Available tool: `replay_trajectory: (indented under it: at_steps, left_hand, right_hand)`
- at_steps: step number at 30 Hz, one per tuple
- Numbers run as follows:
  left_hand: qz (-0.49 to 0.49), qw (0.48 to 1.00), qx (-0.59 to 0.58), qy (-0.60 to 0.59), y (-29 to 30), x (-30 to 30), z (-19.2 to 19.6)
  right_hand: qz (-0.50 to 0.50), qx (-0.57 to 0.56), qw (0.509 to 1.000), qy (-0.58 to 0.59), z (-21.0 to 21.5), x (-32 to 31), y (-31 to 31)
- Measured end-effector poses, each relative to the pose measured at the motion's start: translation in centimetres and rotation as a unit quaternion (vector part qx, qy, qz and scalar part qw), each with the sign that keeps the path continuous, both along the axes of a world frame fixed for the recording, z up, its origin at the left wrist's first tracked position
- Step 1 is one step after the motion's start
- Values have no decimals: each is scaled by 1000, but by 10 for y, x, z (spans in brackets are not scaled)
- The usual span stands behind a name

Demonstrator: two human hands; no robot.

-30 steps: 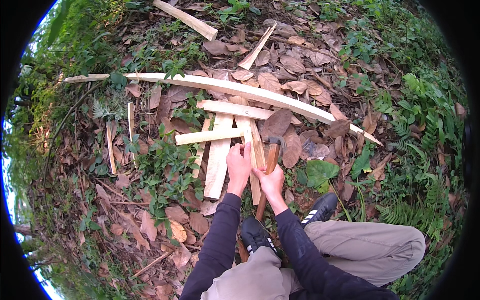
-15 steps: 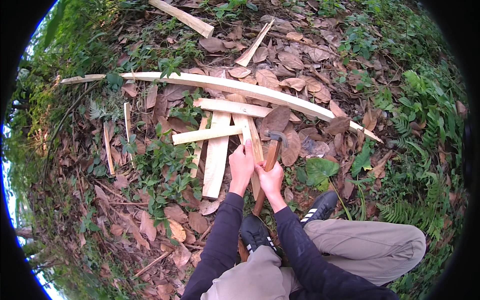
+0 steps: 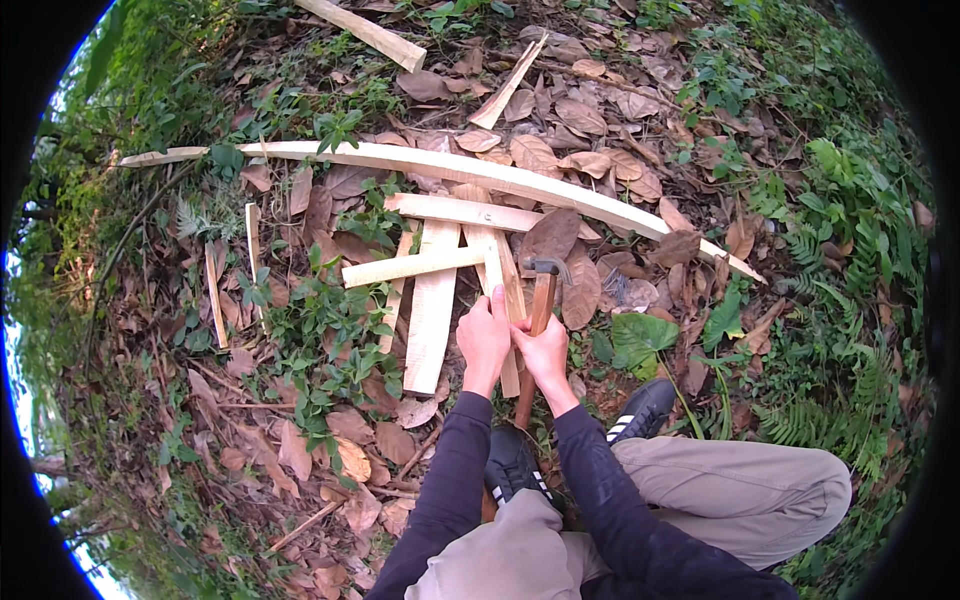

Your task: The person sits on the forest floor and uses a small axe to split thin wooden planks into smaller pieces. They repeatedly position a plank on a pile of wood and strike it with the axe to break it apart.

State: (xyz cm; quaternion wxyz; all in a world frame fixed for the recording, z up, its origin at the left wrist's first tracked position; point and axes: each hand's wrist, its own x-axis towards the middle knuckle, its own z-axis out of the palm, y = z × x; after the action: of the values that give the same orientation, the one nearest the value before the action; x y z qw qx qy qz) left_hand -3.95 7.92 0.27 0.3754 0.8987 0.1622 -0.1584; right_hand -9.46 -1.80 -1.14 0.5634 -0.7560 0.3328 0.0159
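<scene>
My left hand (image 3: 483,345) is closed around the lower end of a short wooden strip (image 3: 493,268), one finger laid along it. The strip's upper end meets another pale strip (image 3: 410,267) that points left; whether they are fastened I cannot tell. Close beside it, my right hand (image 3: 545,352) grips the wooden handle of a claw hammer (image 3: 543,300), its metal head up and away from me. The right thumb reaches toward the left hand. Below the hands lie a wide board (image 3: 433,310), a crosswise plank (image 3: 465,213) and a longer piece (image 3: 512,280) partly hidden by them.
A long pale pole (image 3: 520,184) crosses the ground beyond. Split wood pieces (image 3: 507,85) and a stick (image 3: 370,35) lie farther off, thin stakes (image 3: 252,240) at left. Dry leaves and green plants (image 3: 640,340) surround everything. My shoes (image 3: 515,462) are close to the hammer handle's end.
The hammer has turned slightly more upright in my right hand. Both hands have shifted a little toward me; the wood has hardly moved.
</scene>
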Motion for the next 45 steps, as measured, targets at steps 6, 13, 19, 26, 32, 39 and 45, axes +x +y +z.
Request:
replay_trajectory:
  at_steps: [6,13,19,26,32,39,45]
  left_hand:
    - [113,978,-166,53,-2,-1,11]
    - [69,995,-66,-17,4,-6,-11]
    - [83,994,-51,-42,-2,-5,-12]
    - [67,997,-33,-34,3,-5,-19]
    - [84,996,-40,-14,0,-5,-17]
    - [77,996,-50,-17,-7,-3,-14]
    - [65,997,22,-31,-10,0,-8]
  right_hand:
    - [71,-123,989,-47,26,-13,-24]
    - [52,31,998,-20,44,-13,-38]
    - [84,-38,995,-46,34,-6,-40]
    - [183,-109,974,-81,60,6,-40]
    - [239,-140,956,-100,61,36,-37]
    - [265,-142,948,-100,55,54,-41]
    - [246,-142,952,-117,50,42,-38]
